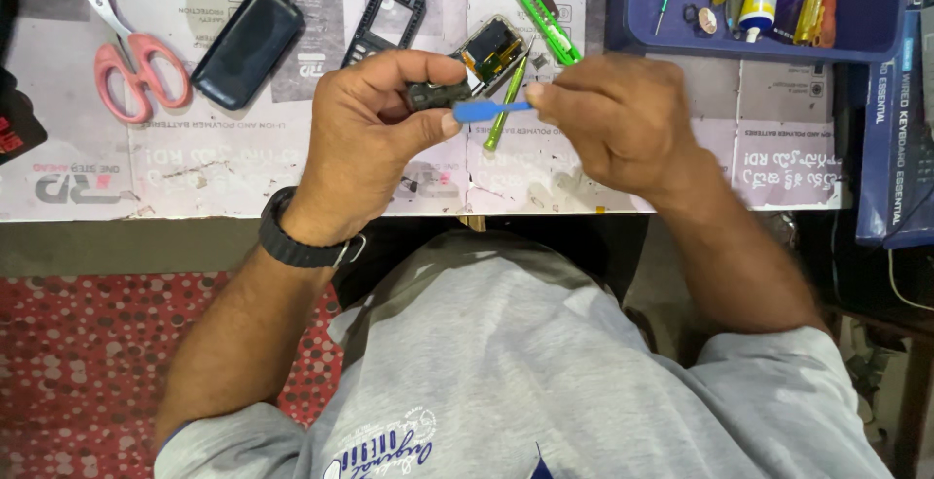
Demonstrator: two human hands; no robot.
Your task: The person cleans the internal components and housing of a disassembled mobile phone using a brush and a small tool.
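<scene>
Two hands met above the bench edge. The left hand [375, 134], with a black wristband, was curled closed around a small dark phone part [435, 96], pinched between thumb and fingers. The right hand [611, 119] was closed on one end of a blue plastic pry tool [489, 109], whose other end touched the phone part at the left thumb.

Just beyond the fingertips of both hands lay an opened phone body with its circuit board showing [491, 51], and a green screwdriver [507, 103] ran under the pry tool. A green utility knife [535, 7] lay beyond the right hand, and a blue tray [642, 32] of tools sat further to its right. Beyond the left hand rested an empty black phone frame [384, 20] and a dark back cover [247, 45], with pink-handled scissors [131, 61] further left. White and grey rectangular printed sheets [195, 163] covered the bench beneath the hands, and a blue printed box [890, 139] stood far right.
</scene>
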